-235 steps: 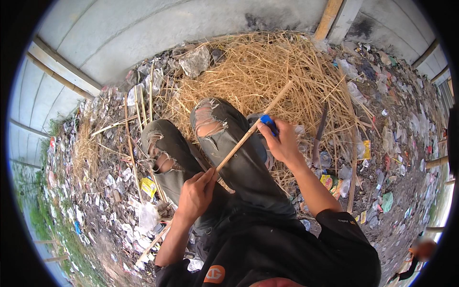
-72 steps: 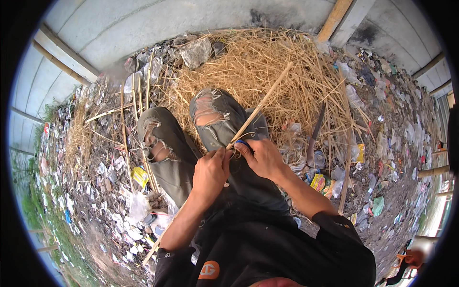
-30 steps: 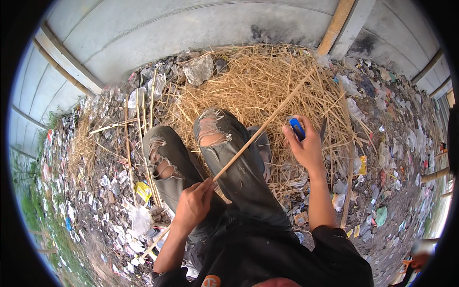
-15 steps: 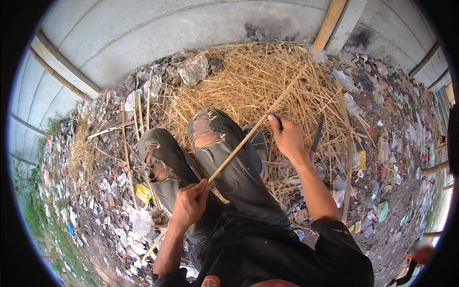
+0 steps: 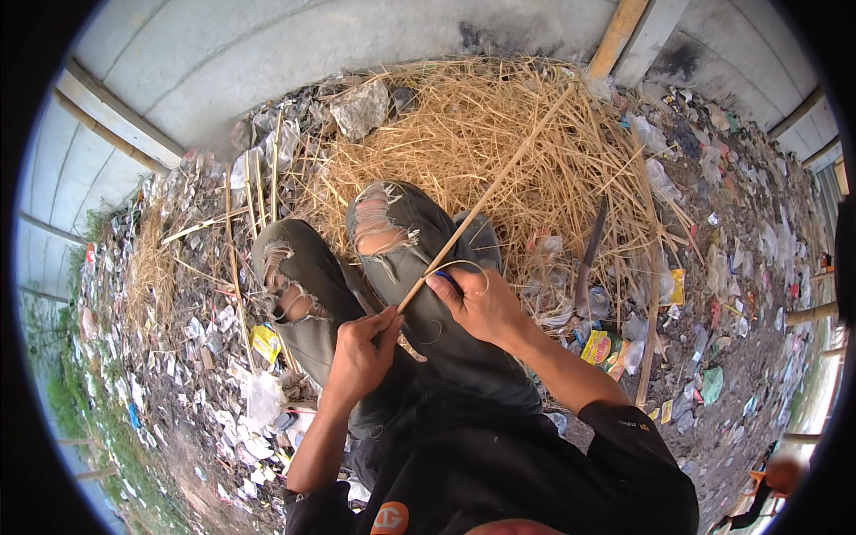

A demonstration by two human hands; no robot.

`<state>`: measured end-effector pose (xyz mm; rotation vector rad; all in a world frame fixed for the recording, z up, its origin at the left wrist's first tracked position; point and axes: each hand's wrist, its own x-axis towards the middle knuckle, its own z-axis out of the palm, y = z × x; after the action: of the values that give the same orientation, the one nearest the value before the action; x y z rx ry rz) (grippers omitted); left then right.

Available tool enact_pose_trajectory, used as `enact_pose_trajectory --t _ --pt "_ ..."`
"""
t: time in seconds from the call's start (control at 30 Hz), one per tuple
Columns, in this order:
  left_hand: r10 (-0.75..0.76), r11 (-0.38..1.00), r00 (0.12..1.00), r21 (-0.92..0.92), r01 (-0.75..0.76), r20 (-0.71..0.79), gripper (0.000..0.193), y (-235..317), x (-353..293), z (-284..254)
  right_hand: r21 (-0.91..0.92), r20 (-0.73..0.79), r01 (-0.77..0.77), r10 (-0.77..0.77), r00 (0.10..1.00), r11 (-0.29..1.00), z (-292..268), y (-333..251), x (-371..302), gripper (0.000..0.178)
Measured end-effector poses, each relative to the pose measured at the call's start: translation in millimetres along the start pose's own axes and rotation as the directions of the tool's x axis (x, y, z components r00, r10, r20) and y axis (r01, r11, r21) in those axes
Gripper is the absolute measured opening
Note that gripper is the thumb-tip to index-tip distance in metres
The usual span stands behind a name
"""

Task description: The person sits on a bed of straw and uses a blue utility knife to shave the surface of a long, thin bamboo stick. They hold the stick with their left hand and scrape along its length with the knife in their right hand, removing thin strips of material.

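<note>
A long, thin bamboo strip (image 5: 495, 185) slants from my lap up over the shavings heap. My left hand (image 5: 364, 355) is closed around its near end above my thighs. Close beside it, my right hand (image 5: 481, 305) is closed on a small dark blue tool (image 5: 443, 277), mostly hidden by the fingers and set against the strip. Its blade, if any, does not show. A thin curled shaving (image 5: 484, 273) loops over the right hand. Right of my knees lies a long dark blade like a machete (image 5: 592, 254).
A heap of straw-coloured bamboo shavings (image 5: 464, 125) spreads before my knees, with a rock (image 5: 360, 111) at its far left. More strips (image 5: 259, 192) lie to the left. Plastic litter (image 5: 263, 397) covers the ground. A concrete wall (image 5: 357, 36) with a bamboo post (image 5: 617, 37) stands behind.
My right hand has come down along the strip toward me, close to the left hand. A curled shaving now shows over it. The left hand still grips the near end.
</note>
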<state>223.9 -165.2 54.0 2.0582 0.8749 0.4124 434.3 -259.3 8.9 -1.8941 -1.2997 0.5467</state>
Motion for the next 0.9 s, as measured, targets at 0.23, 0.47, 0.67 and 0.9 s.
enact_pose_trajectory --t 0.23,0.47,0.67,0.9 --pt "0.075 0.997 0.997 -0.013 -0.075 0.014 0.03 -5.7 4.1 1.7 0.163 0.352 -0.047 -0.013 0.936 0.985 -37.9 -9.5 11.2 0.056" --pt "-0.093 0.996 0.993 -0.004 0.093 0.072 0.03 7.0 5.0 -2.6 0.225 0.26 -0.082 0.021 0.965 0.971 -57.8 -4.8 16.1 0.064" --pt "0.129 0.991 0.988 0.027 -0.127 -0.086 0.024 -8.0 -3.9 9.3 -0.151 -0.316 -0.316 0.257 0.913 0.937 -85.9 32.5 45.7 0.058" --pt "0.147 0.98 0.984 0.153 -0.131 -0.099 0.018 -2.9 -4.4 17.4 -0.106 -0.186 -0.11 0.089 0.978 0.988 -43.3 22.5 27.0 0.053"
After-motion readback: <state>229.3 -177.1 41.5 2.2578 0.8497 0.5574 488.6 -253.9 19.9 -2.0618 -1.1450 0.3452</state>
